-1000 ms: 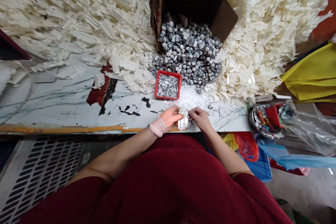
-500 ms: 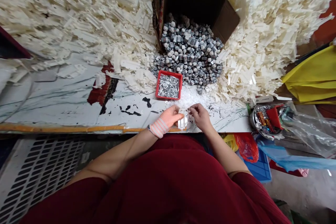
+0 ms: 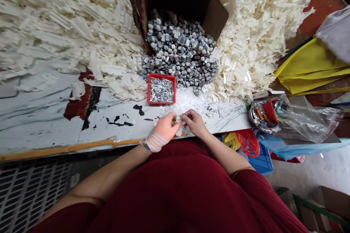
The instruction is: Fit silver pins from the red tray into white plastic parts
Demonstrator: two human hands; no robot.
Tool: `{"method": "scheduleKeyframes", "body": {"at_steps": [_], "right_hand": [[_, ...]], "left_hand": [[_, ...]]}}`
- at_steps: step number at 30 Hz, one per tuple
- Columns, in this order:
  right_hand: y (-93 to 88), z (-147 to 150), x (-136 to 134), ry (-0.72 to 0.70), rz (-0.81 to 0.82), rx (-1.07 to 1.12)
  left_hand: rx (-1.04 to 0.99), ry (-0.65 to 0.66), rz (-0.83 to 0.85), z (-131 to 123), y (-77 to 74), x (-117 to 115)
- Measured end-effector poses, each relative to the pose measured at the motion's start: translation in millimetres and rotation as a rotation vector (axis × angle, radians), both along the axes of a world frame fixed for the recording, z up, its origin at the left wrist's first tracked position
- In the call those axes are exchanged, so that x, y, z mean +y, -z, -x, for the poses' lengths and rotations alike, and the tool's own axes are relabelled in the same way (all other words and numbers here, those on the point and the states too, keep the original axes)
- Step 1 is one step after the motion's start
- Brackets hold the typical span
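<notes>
My left hand, in an orange-and-white striped glove, is closed around a white plastic part above the front of the table. Most of that part is hidden by the glove. My bare right hand meets it from the other side, thumb and forefinger pinched at its upper end. Whatever sits between those fingertips is too small to make out. Just beyond the hands lie small translucent white pieces. A red tray full of thin metal pins stands behind my left hand.
A cardboard box lies on its side, spilling small grey-and-white blocks. Heaps of cream plastic parts flank it. At the right, a metal bowl of odds and ends stands by a clear plastic bag.
The view has shifted, so the table things sit further left. My right fingers have closed in on the white part, which is now tilted and more covered by my left hand.
</notes>
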State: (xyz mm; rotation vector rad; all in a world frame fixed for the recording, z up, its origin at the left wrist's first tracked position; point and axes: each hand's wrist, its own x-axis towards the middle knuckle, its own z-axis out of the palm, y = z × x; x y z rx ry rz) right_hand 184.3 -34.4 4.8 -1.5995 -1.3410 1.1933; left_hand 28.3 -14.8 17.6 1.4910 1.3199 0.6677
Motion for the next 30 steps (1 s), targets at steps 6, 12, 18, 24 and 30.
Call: {"method": "scheduleKeyframes", "body": {"at_steps": [6,12,18,24,30], "right_hand": [[7.5,-73.2,5.8,0.054,-0.148,-0.482],[22.6,-121.3,18.2,0.135,-0.119,-1.073],[7.6,-74.7,21.9,0.142,-0.229,-0.483],[-11.0,-23.7,14.5,-0.172,-0.513,-0.355],[-6.4,-20.2,10.0,-0.264,-0.649,-0.594]], "left_hand": [[-0.142,0.050,0.228,-3.8,5.7,7.6],[-0.308,0.029,0.395,-8.7,11.2,8.9],[-0.350,0.016,0.409,-12.3,12.7,10.2],[-0.410,-0.001,0.427,-14.3,12.6,10.7],[-0.307,0.031,0.359,-6.5,1.4,12.3]]}}
